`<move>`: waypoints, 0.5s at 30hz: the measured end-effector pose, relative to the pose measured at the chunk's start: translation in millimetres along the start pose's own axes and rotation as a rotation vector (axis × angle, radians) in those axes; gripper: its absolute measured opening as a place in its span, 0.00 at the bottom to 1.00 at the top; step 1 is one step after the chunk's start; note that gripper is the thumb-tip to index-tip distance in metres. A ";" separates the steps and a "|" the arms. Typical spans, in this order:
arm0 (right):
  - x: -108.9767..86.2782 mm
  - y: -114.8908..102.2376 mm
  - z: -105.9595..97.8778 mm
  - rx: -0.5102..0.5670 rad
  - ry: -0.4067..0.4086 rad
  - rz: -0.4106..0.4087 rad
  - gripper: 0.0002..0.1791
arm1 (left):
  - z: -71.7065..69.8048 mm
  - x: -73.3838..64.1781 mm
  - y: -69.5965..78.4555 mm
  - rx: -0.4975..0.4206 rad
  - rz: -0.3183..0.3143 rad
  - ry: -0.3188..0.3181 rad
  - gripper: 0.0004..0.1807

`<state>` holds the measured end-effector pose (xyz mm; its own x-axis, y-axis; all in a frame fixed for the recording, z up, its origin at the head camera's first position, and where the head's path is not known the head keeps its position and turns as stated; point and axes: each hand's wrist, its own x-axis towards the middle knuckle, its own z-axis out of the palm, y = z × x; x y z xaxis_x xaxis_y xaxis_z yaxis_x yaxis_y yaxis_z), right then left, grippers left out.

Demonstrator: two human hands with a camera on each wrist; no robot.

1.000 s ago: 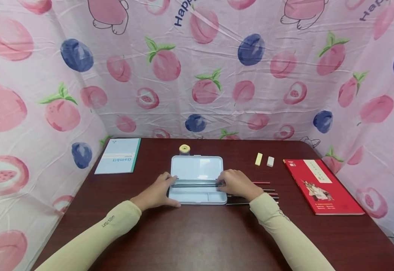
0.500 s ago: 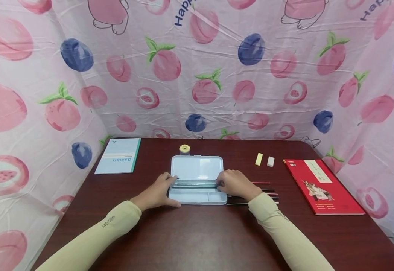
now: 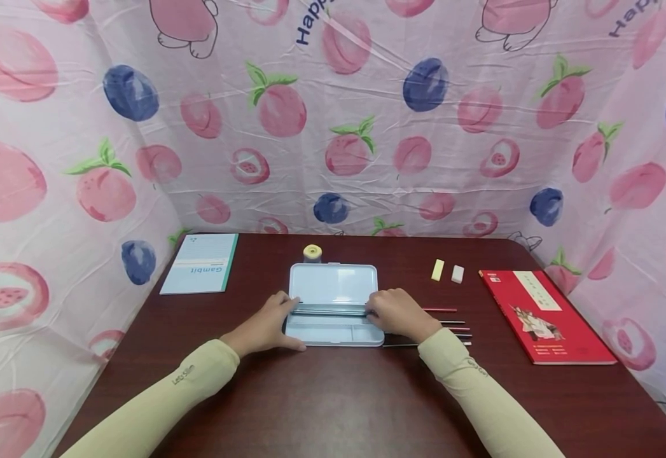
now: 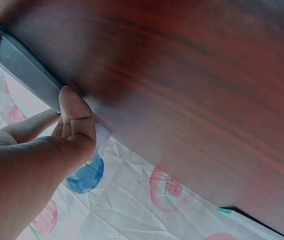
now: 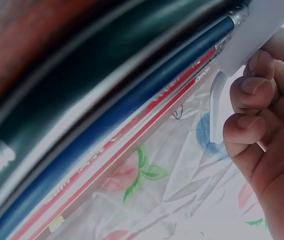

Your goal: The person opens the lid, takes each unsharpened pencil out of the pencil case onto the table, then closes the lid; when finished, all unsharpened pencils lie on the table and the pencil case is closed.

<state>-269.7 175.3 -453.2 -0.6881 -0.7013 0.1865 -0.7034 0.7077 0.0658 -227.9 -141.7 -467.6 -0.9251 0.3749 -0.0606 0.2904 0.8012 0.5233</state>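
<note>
A pale blue pencil case (image 3: 333, 334) lies open on the table, its lid tilted back. My left hand (image 3: 265, 323) holds the case's left end, thumb at the front corner; in the left wrist view the thumb (image 4: 77, 112) touches the case's side (image 4: 29, 70). Across the case near the hinge lies a clear, greenish strip that looks like a ruler (image 3: 329, 310). My right hand (image 3: 402, 312) pinches its right end with curled fingers, which hide that end. Several pencils (image 3: 447, 310) lie right of the case, partly under the right hand; a blue pencil (image 5: 107, 120) shows close up.
Behind the case stands a round yellow-topped object (image 3: 312, 253). A yellow stick (image 3: 437, 270) and a white eraser (image 3: 457, 273) lie back right. A red book (image 3: 544, 318) is at the right, a light blue notebook (image 3: 200, 264) at the left. Patterned cloth (image 3: 344, 159) surrounds the table.
The clear strip has turned slightly in the right hand, its look going from dark-lined to pale and back to darker. The right hand has shifted slightly left. The left hand stays put.
</note>
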 end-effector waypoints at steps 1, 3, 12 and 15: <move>-0.4 -0.5 0.1 -0.007 0.000 -0.004 0.04 | 0.1 0.1 0.0 -0.001 0.001 -0.001 0.60; -1.0 -1.5 0.3 -0.023 0.001 -0.011 0.03 | 0.2 0.3 -0.2 -0.001 0.002 0.000 0.60; -3.6 -4.9 1.0 -0.089 0.017 -0.033 0.03 | 0.1 0.1 -1.9 0.005 0.015 0.002 0.60; -4.1 -5.2 1.5 -0.093 0.022 -0.032 0.02 | 0.8 0.5 -2.0 0.003 0.017 0.001 0.60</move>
<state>-263.5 174.4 -455.8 -0.6608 -0.7224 0.2038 -0.7047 0.6905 0.1628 -228.7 -142.8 -469.3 -0.9202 0.3881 -0.0508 0.3069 0.7959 0.5219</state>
